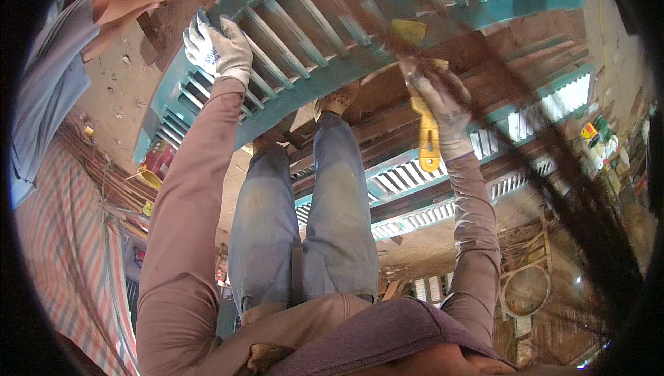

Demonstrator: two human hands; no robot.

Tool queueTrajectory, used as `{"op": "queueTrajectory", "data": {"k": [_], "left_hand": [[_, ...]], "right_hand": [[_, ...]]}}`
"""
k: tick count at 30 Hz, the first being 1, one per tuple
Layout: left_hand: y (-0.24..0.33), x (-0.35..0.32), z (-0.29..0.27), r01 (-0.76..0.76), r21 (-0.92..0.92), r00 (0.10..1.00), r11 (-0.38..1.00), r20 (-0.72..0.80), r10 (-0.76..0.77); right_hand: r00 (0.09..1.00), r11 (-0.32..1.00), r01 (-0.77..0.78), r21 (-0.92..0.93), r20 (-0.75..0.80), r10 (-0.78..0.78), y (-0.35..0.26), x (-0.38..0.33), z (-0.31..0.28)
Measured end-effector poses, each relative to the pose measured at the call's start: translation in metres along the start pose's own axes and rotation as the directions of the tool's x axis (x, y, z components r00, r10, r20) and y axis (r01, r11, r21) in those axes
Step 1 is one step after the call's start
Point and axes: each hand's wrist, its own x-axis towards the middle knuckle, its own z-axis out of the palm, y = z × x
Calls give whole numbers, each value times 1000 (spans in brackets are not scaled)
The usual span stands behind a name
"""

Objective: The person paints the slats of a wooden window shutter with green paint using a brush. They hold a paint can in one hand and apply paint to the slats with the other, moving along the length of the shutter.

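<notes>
A long teal louvred shutter (283, 110) with whitish slats lies across the top, in front of my legs. My left hand (220, 50), in a white work glove, is at its upper left edge, fingers curled over the frame. My right hand (443, 103), in a dirty glove, is closed round a scraper (429, 137) with a yellow plastic handle. The handle's holed end sticks out below my fist. A flat yellowish piece (408, 32) over the shutter's near edge lines up with it, perhaps its blade; the part between is blurred.
More teal louvred shutters (415, 177) lie behind, to the right. Another person's bare leg (131, 13) is at the upper left. A red pot (158, 162) stands by the shutter's left end, bottles (600, 139) at the right. Dark blurred strands cross the right side; a striped sheet (76, 251) hangs left.
</notes>
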Motion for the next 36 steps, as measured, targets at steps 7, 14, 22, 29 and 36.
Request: {"op": "queueTrajectory", "data": {"k": [7,14,22,29,36], "left_hand": [[2,1,1,5,-31,1000,1000,13,-4],[0,0,-2,-11,-18,1000,1000,-4,11],[-2,0,3,-14,-10,1000,1000,-19,14],[3,1,4,-19,-10,1000,1000,16,19],[-5,-1,0,-27,-8,1000,1000,4,27]], "right_hand": [[996,968,-84,-235,-11,84,13,23,8],[997,978,-73,-194,-17,71,21,8,15],[997,991,-82,-104,3,83,-2,16,5],[999,974,38,-222,33,-31,16,46,8],[962,971,227,-77,173,-211,22,35,-14]]}}
